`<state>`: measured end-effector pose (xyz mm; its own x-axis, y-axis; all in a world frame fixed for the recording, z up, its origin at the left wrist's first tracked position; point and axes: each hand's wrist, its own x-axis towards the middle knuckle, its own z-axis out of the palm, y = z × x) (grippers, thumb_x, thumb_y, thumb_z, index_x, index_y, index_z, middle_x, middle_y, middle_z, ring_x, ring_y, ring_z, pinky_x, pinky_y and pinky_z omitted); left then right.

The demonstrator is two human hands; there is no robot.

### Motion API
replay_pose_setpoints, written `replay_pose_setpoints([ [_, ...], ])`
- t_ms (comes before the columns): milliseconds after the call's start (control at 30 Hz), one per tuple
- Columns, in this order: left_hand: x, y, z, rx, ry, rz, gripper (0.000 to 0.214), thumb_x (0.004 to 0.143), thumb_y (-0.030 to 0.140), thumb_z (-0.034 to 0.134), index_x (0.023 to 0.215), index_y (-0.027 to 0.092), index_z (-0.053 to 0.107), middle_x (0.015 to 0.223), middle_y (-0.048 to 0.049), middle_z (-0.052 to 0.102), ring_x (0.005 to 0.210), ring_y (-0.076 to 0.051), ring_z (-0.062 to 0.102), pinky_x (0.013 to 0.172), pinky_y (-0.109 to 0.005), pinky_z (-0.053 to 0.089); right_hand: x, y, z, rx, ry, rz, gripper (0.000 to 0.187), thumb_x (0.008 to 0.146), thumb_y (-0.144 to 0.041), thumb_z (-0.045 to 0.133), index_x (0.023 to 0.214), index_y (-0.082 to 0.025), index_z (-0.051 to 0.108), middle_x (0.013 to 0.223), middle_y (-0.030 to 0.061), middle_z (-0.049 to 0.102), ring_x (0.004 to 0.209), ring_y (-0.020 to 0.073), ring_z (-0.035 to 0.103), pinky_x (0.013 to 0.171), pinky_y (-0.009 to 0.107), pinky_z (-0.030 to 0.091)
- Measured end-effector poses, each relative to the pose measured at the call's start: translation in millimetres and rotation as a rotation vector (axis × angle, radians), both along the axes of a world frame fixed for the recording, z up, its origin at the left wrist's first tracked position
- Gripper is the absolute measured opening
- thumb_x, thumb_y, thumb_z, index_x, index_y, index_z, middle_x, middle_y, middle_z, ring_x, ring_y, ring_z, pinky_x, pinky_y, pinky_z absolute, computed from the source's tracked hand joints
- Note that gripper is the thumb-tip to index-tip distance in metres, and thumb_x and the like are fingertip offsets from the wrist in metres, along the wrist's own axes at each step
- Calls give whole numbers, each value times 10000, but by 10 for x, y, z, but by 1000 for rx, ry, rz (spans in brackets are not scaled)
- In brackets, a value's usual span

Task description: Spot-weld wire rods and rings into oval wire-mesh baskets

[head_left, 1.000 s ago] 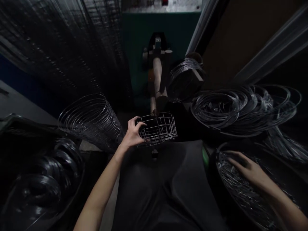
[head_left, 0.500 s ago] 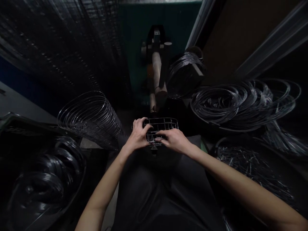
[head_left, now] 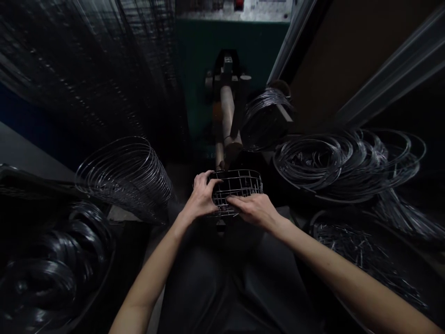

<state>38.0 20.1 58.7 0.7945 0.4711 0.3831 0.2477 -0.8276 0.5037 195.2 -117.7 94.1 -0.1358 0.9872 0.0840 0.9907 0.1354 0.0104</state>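
Note:
A small rounded wire basket (head_left: 239,182) of thin metal rods sits in front of me at the near end of the machine's arms. My left hand (head_left: 203,195) grips its left side, thumb and fingers curled around the wires. At the near right side, my right hand (head_left: 255,208) has its thumb and fingers pinched together against the basket's wires. Whether a loose rod lies between those fingers is too dark to make out. Just beyond the basket are the thick cylindrical arms (head_left: 227,111) of a green machine (head_left: 198,41).
Stacked wire rings (head_left: 128,171) stand at left, above a bin of wire coils (head_left: 55,260). To the right, a tub holds large wire hoops (head_left: 313,155); below it another holds short metal rods (head_left: 365,250). A wire bundle (head_left: 267,102) hangs beside the machine.
The basket has shifted slightly to the right, showing more of its right side. My right hand has moved a little down and right along it. The view has tilted up slightly.

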Motion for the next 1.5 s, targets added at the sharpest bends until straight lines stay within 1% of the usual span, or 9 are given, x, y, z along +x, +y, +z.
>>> replay_pose_setpoints([
  [233, 56, 115, 102, 21, 25, 1, 784, 537, 353, 848, 1220, 181, 501, 1379, -189, 340, 1291, -393, 327, 1067, -582, 318, 45, 126, 108, -24, 23, -41, 325, 888, -201, 458, 1119, -271, 676, 1072, 19, 726, 686, 154, 662, 530, 241, 371],
  [500, 98, 246, 93, -11, 22, 0, 824, 502, 374, 857, 1223, 183, 508, 1381, -184, 343, 1299, -398, 332, 1066, -575, 335, 71, 244, 162, -47, 10, -58, 331, 910, -230, 445, 1149, -276, 669, 1055, 5, 731, 711, 166, 670, 514, 246, 341],
  [600, 110, 306, 85, -29, 17, -19, 823, 489, 437, 858, 1200, 189, 527, 1347, -164, 391, 1279, -390, 367, 1068, -551, 349, 84, 270, 174, -71, 0, -63, 326, 914, -247, 456, 1160, -284, 666, 1049, 1, 732, 717, 177, 671, 512, 252, 336],
  [700, 111, 349, 88, -48, 22, -43, 852, 452, 488, 866, 1179, 182, 544, 1309, -155, 429, 1248, -377, 403, 1061, -524, 369, 92, 272, 187, -59, 65, -69, 314, 903, -270, 500, 1170, -291, 664, 1035, 7, 734, 757, 182, 672, 534, 250, 357],
  [833, 109, 376, 124, -67, 56, -43, 872, 448, 491, 867, 1195, 193, 531, 1306, -150, 420, 1264, -380, 379, 1052, -539, 374, 100, 266, 200, -41, 151, -109, 297, 899, -268, 519, 1147, -301, 681, 982, 17, 745, 788, 178, 675, 560, 239, 383],
  [1100, 270, 604, 188, -86, 65, 6, 880, 396, 469, 895, 1151, 177, 551, 1270, -162, 429, 1251, -388, 377, 1053, -543, 364, 175, 495, 148, 19, 146, -215, 294, 919, -311, 519, 1172, -326, 668, 1019, 18, 739, 855, 207, 686, 624, 267, 435],
  [1200, 302, 661, 169, -86, 58, -6, 855, 397, 468, 897, 1131, 192, 557, 1267, -151, 432, 1245, -374, 391, 1061, -544, 352, 212, 485, 75, 97, 191, -242, 293, 932, -317, 510, 1186, -309, 656, 1068, 16, 724, 869, 185, 678, 632, 248, 432],
  [1367, 295, 681, 139, -91, 48, 9, 874, 399, 478, 895, 1156, 214, 547, 1304, -132, 403, 1256, -369, 372, 1068, -528, 351, 275, 388, -18, 235, 238, -283, 232, 939, -330, 501, 1028, -280, 708, 1120, 27, 668, 826, 137, 637, 592, 214, 397],
  [1500, 388, 806, 181, -101, 66, 19, 889, 401, 459, 898, 1170, 194, 540, 1290, -141, 415, 1244, -372, 380, 1066, -535, 347, 362, 540, -25, 285, 264, -344, 192, 898, -346, 559, 975, -273, 719, 1069, 41, 612, 810, 145, 606, 583, 231, 395],
])
